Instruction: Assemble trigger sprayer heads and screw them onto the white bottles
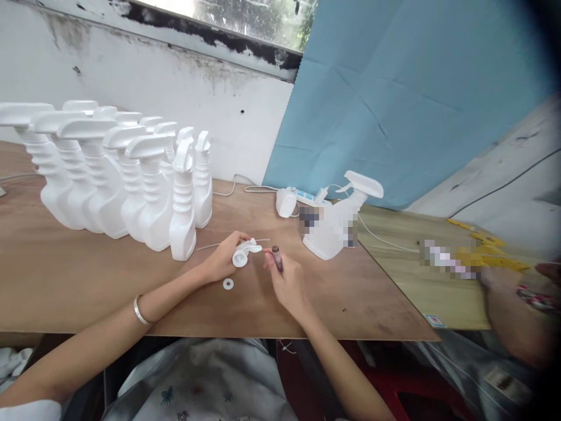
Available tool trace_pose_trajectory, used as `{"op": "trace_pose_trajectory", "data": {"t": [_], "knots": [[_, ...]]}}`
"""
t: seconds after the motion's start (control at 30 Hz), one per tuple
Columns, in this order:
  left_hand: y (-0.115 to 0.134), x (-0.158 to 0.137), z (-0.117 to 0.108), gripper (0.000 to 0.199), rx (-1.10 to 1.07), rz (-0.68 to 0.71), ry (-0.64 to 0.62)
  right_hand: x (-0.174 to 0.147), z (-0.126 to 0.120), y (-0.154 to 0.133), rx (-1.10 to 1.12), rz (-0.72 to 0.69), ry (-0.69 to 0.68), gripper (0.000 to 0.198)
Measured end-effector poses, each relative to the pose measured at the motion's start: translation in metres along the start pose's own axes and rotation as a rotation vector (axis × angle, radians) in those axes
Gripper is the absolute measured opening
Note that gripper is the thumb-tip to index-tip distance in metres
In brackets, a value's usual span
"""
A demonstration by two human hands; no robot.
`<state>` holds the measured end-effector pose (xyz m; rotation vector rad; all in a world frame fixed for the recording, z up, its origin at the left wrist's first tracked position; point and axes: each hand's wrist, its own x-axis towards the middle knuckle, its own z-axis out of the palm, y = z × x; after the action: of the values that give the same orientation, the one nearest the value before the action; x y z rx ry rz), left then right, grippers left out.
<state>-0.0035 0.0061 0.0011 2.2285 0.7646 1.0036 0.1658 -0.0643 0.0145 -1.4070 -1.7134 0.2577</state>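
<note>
Head view: a white spray head [249, 250] is held in the left grip [224, 261] over the tabletop [175, 298], a dark-handled tool [277, 258] in the right grip [287, 285]. The head is judged unfitted, a flat ring [225, 284] lying loose nearby; rows of bottles [151, 202] are already topped. The wall [245, 128] is part-covered by blue sheeting [385, 88].

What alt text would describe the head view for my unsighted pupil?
A person's left hand holds a white plastic spray-head part, the right hand a dark cylindrical object, over a brown wood-toned table; white plastic spray bottles stand grouped at left.
</note>
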Motion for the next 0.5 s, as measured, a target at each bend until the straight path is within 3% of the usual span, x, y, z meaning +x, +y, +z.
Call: {"op": "trace_pose_trajectory", "data": {"t": [0.07,0.17,0.3,0.5], "knots": [[-0.001,-0.001,0.003,0.041,0.066,0.1,0.01,0.004,0.001,0.001,0.278,0.219,-0.084,0.03],[-0.005,-0.003,0.007,0.051,0.194,0.206,0.021,0.006,0.002,-0.003,0.587,0.417,-0.181,0.035],[-0.007,-0.005,0.013,0.059,0.312,0.188,0.035,0.005,0.003,-0.011,0.737,0.504,-0.155,0.036],[0.013,-0.006,0.011,0.064,0.069,0.231,-0.14,0.009,0.005,0.001,0.682,0.524,-0.051,0.028]]}}
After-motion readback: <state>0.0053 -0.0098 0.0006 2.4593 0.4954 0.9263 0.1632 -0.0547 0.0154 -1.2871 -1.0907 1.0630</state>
